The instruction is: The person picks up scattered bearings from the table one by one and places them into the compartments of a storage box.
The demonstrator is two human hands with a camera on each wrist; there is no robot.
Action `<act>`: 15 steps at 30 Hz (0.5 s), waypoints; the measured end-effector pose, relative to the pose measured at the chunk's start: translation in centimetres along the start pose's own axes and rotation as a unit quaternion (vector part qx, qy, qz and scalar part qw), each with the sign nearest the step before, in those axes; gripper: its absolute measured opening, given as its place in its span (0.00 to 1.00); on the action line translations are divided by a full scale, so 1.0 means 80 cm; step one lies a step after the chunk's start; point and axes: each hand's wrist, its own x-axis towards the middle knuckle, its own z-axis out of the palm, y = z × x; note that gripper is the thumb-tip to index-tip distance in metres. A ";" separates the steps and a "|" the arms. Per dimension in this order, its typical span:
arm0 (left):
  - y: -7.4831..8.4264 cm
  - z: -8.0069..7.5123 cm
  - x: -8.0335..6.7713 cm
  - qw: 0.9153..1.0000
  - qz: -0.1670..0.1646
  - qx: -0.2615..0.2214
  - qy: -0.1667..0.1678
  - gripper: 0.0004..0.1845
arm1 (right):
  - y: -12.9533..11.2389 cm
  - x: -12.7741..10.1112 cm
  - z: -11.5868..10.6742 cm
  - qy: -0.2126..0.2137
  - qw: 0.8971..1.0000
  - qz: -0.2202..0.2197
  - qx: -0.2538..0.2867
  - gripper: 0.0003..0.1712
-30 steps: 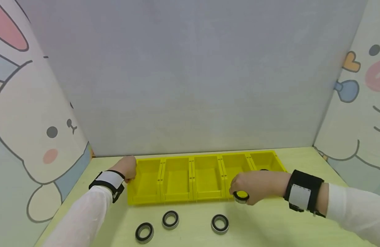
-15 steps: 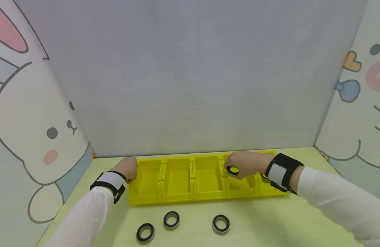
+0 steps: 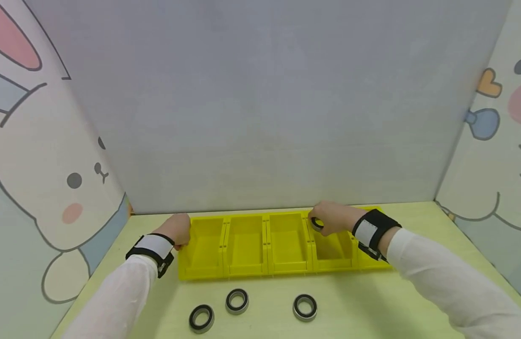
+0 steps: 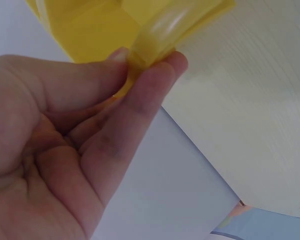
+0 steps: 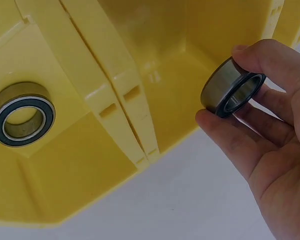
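A row of joined yellow bins [image 3: 245, 270] stands on the table near the back wall. My left hand [image 3: 178, 229] pinches the wall of the leftmost bin between thumb and fingers, plain in the left wrist view, where the bin's rim [image 4: 162, 30] shows. Above the second bin from the right, my right hand [image 3: 334, 217] holds a ball bearing [image 5: 229, 87] with dark seals and a steel outer ring, gripped by its edge and tilted. Another bearing [image 5: 24, 117] lies in the neighbouring rightmost bin, hidden behind the right arm in the head view.
In front of the bins, three more bearings lie on the pale table: one at the left [image 3: 201, 318], a second bearing [image 3: 236, 301] beside it, and a third bearing [image 3: 305, 307] further right. A grey wall [image 3: 264, 117] rises behind, with printed panels at both sides.
My right hand has carried its bearing from in front of the bins, up and back over the second bin from the right. The left hand has stayed on the leftmost bin.
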 end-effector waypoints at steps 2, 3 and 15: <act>0.001 0.000 -0.001 1.000 0.001 0.000 0.000 0.04 | 0.003 0.002 0.000 0.005 1.000 0.005 -0.004 0.23; 0.001 0.000 -0.002 1.000 0.002 -0.001 0.000 0.04 | 0.005 0.003 0.000 0.007 1.000 0.006 -0.008 0.22; 0.000 -0.001 -0.004 1.000 0.009 0.002 0.007 0.03 | 0.016 0.011 0.033 0.006 0.999 0.023 -0.033 0.13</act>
